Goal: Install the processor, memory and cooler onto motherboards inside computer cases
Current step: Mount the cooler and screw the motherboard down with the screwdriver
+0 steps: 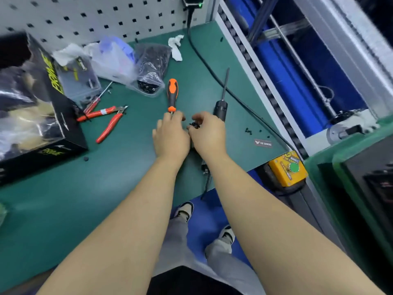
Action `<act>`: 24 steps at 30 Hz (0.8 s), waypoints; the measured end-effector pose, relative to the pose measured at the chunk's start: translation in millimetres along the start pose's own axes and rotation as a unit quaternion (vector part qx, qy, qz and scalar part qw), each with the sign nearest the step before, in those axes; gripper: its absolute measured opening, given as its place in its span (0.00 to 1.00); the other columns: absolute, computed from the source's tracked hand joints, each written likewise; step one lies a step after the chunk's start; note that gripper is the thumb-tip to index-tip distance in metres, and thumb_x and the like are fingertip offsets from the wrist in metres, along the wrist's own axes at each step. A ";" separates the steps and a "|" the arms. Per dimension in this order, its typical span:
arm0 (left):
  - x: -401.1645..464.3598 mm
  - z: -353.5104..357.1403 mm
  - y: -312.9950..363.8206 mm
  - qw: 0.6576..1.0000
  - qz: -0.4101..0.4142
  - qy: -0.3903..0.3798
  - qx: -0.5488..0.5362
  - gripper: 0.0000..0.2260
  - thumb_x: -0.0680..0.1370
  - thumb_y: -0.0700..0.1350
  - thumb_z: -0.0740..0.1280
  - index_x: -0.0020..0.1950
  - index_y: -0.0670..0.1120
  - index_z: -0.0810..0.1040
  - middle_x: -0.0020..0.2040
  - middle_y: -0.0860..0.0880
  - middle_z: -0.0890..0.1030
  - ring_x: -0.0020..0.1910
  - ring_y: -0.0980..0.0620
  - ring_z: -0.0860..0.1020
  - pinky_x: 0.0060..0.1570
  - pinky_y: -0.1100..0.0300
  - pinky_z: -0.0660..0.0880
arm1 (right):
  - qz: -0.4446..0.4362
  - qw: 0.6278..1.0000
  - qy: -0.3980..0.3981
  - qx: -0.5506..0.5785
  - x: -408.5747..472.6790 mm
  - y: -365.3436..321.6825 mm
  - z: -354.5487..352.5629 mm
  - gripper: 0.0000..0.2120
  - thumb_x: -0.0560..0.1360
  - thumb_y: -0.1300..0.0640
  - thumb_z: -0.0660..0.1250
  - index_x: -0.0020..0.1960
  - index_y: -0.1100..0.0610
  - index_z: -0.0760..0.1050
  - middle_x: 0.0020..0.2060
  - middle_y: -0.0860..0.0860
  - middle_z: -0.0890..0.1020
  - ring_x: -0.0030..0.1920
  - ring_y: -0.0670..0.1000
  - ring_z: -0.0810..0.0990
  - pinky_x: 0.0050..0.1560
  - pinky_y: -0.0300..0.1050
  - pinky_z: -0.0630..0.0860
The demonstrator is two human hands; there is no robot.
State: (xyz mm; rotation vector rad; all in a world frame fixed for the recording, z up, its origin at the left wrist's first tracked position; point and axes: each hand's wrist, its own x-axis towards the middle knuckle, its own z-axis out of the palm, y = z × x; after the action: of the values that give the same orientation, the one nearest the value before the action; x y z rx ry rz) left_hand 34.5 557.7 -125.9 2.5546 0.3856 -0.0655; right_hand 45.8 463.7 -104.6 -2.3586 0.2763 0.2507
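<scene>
My left hand (171, 136) and my right hand (208, 135) lie close together on the green mat (127, 177). The right hand's fingertips curl around a small clump of black screws (194, 125) that shows between the two hands. The left hand's fingers bend down onto the mat over the shaft of an orange-and-black screwdriver (172, 93); what they hold, if anything, is hidden. A black electric screwdriver (221, 106) lies beside and partly under the right hand, its long bit pointing away. No motherboard, processor, memory or cooler is visible.
A black motherboard box (42, 116) stands at the left, with red cutters (110, 121) and plastic bags of parts (151, 69) behind. Loose screws (247, 130), a black cable (212, 67) and a yellow button box (288, 169) sit right. A roller conveyor (255, 67) borders the bench.
</scene>
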 end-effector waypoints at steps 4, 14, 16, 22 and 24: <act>1.7 -5.5 -14.3 1.000 0.000 -0.011 0.010 0.19 0.75 0.34 0.58 0.63 0.47 0.76 0.61 0.44 0.76 0.59 0.40 0.71 0.54 0.48 0.66 | -0.019 0.990 -0.013 -0.137 0.9 7.5 19.8 0.12 0.78 0.55 0.68 0.61 0.50 0.81 0.55 0.49 0.85 0.61 0.56 0.73 0.59 0.50 0.64; 22.8 -20.6 169.9 0.973 0.144 -0.014 -0.177 0.13 0.78 0.39 0.57 0.57 0.44 0.79 0.57 0.45 0.78 0.57 0.42 0.74 0.57 0.47 0.70 | -0.012 0.988 0.155 0.003 21.5 3.3 -152.5 0.08 0.79 0.62 0.65 0.53 0.59 0.83 0.49 0.54 0.83 0.49 0.55 0.80 0.53 0.53 0.76; 11.1 -26.5 256.3 0.947 0.201 -0.022 -0.251 0.12 0.78 0.40 0.56 0.53 0.44 0.78 0.53 0.47 0.79 0.53 0.43 0.75 0.53 0.47 0.71 | -0.011 0.966 0.258 0.002 18.3 10.5 -234.1 0.08 0.78 0.61 0.64 0.49 0.57 0.82 0.44 0.51 0.83 0.45 0.53 0.79 0.48 0.52 0.76; -112.9 7.6 469.1 0.869 0.431 -0.137 -0.203 0.11 0.79 0.45 0.56 0.58 0.46 0.74 0.54 0.45 0.78 0.53 0.41 0.74 0.44 0.48 0.71 | 0.121 0.894 0.401 -0.158 -61.5 125.3 -449.2 0.10 0.77 0.60 0.63 0.53 0.57 0.83 0.50 0.56 0.85 0.52 0.57 0.81 0.54 0.51 0.76; -155.9 38.5 500.2 0.865 0.457 -0.187 -0.086 0.17 0.79 0.49 0.58 0.68 0.48 0.70 0.64 0.43 0.75 0.63 0.39 0.71 0.54 0.45 0.73 | 0.184 0.882 0.392 -0.185 -89.1 183.1 -490.3 0.13 0.77 0.58 0.64 0.58 0.56 0.82 0.54 0.57 0.83 0.57 0.59 0.79 0.58 0.52 0.76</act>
State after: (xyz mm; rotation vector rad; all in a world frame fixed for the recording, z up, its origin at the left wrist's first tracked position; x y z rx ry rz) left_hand 29.5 93.0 118.9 2.2189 -0.9286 -0.1569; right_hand -39.8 3.9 146.7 -2.6591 1.1566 -0.5527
